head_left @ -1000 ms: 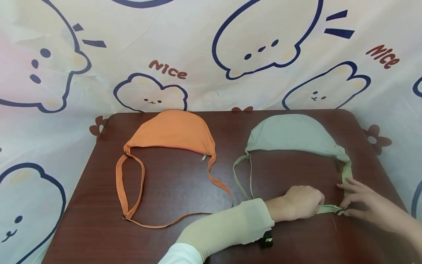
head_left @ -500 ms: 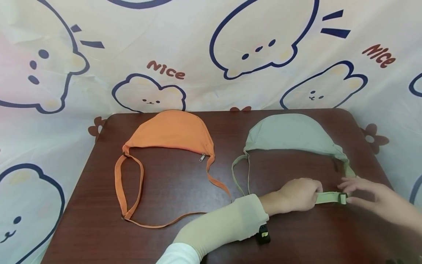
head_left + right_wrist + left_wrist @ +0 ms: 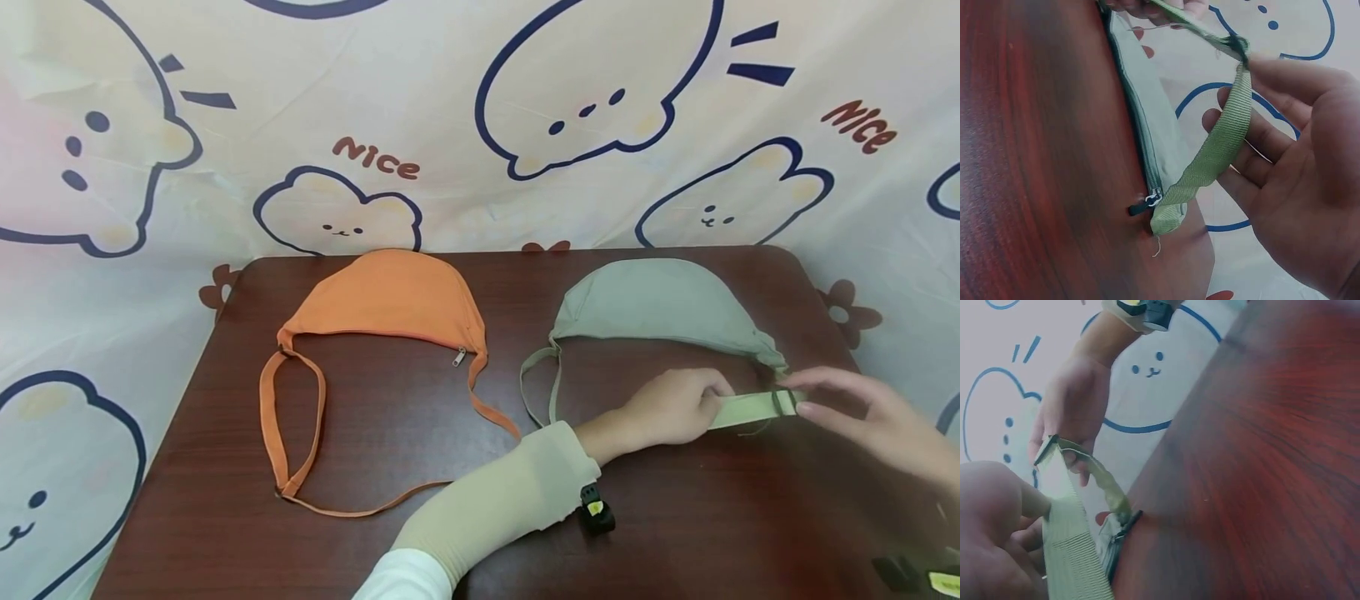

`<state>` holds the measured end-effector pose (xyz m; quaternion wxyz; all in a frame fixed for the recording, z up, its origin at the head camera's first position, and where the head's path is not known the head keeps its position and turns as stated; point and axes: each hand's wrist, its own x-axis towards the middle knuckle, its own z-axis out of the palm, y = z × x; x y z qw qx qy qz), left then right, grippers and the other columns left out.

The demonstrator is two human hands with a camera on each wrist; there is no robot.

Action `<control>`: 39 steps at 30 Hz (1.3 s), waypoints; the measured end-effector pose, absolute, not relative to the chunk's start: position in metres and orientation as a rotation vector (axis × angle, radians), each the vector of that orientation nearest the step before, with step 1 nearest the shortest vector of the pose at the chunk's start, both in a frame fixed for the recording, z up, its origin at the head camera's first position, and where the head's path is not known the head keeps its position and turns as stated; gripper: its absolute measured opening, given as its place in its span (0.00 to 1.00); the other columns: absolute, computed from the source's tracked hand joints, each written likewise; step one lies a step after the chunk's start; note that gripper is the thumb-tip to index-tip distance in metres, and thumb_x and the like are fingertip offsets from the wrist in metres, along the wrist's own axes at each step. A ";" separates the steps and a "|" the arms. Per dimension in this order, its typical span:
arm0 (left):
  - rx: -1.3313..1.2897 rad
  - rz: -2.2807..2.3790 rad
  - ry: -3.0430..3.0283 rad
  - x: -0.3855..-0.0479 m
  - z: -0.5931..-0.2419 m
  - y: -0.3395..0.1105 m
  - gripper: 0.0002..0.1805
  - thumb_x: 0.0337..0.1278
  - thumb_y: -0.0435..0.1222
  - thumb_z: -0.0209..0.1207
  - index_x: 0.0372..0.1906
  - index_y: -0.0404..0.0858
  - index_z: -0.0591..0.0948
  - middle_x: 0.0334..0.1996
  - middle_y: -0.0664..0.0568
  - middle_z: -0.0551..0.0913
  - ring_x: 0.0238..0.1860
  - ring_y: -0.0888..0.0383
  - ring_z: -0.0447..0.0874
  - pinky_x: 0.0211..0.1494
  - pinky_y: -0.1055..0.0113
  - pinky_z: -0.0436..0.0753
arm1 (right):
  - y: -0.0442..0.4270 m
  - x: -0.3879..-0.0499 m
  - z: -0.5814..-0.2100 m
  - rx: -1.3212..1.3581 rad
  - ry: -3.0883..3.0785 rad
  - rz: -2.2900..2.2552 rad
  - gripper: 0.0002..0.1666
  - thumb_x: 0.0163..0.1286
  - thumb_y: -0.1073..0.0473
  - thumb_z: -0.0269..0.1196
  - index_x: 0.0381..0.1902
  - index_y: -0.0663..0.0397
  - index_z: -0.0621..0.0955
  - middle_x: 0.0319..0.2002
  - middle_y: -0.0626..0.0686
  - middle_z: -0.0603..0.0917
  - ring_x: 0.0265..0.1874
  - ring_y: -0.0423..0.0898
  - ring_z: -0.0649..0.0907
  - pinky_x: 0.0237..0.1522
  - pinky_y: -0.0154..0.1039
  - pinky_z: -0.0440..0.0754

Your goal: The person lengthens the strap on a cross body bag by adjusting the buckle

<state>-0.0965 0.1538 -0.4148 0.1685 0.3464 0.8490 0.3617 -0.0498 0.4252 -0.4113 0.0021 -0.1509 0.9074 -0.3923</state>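
Note:
A pale green waist bag (image 3: 660, 300) lies at the table's back right, its strap (image 3: 742, 410) lifted at the near side. My left hand (image 3: 678, 407) grips the strap, and my right hand (image 3: 873, 417) pinches it at the slider buckle (image 3: 783, 403). In the right wrist view, the thumb meets the dark slider buckle (image 3: 1238, 47) while the ribbed strap (image 3: 1225, 140) hangs across the fingers down to the bag's end by the zipper pull (image 3: 1147, 203). The left wrist view has the taut strap (image 3: 1069, 525) running from the left hand (image 3: 994, 531) to the right hand (image 3: 1079, 403).
An orange waist bag (image 3: 390, 300) lies at the back left, its looped strap (image 3: 273, 417) spread toward the front. My left sleeve (image 3: 502, 508) passes over that strap's near end. Dark brown table (image 3: 225, 542); a printed cloth (image 3: 465, 200) stands behind it.
Both hands have raised the green strap and moved it up toward the bag, the buckle staying at the right fingertips. The strap between the hands shows broader now. The orange bag stays put.

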 end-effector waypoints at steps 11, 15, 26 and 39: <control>0.910 1.250 2.342 -0.102 -0.414 0.154 0.13 0.78 0.41 0.52 0.57 0.48 0.82 0.46 0.64 0.84 0.39 0.75 0.77 0.41 0.84 0.70 | 0.420 -0.058 -0.412 -0.390 2.884 -1.320 0.26 0.60 0.79 0.69 0.56 0.65 0.82 0.50 0.38 0.83 0.45 0.30 0.79 0.46 0.18 0.71; 0.955 1.220 2.434 -0.101 -0.419 0.160 0.17 0.71 0.49 0.61 0.57 0.48 0.81 0.45 0.67 0.82 0.37 0.76 0.73 0.40 0.84 0.70 | 0.417 -0.058 -0.412 -0.360 2.877 -1.380 0.23 0.62 0.79 0.67 0.55 0.65 0.82 0.49 0.36 0.83 0.43 0.31 0.80 0.45 0.19 0.73; 1.045 1.056 2.652 -0.098 -0.425 0.176 0.15 0.66 0.53 0.65 0.50 0.52 0.84 0.32 0.69 0.75 0.32 0.75 0.69 0.33 0.83 0.67 | 0.413 -0.059 -0.417 -0.282 2.834 -1.507 0.19 0.67 0.77 0.63 0.56 0.64 0.81 0.46 0.35 0.85 0.43 0.31 0.81 0.43 0.20 0.75; 1.079 1.257 2.634 -0.100 -0.423 0.172 0.18 0.75 0.51 0.55 0.60 0.50 0.82 0.52 0.67 0.83 0.48 0.77 0.75 0.49 0.86 0.69 | 0.417 -0.058 -0.416 -0.205 2.853 -1.470 0.17 0.70 0.73 0.63 0.55 0.63 0.80 0.44 0.35 0.85 0.40 0.32 0.81 0.42 0.19 0.74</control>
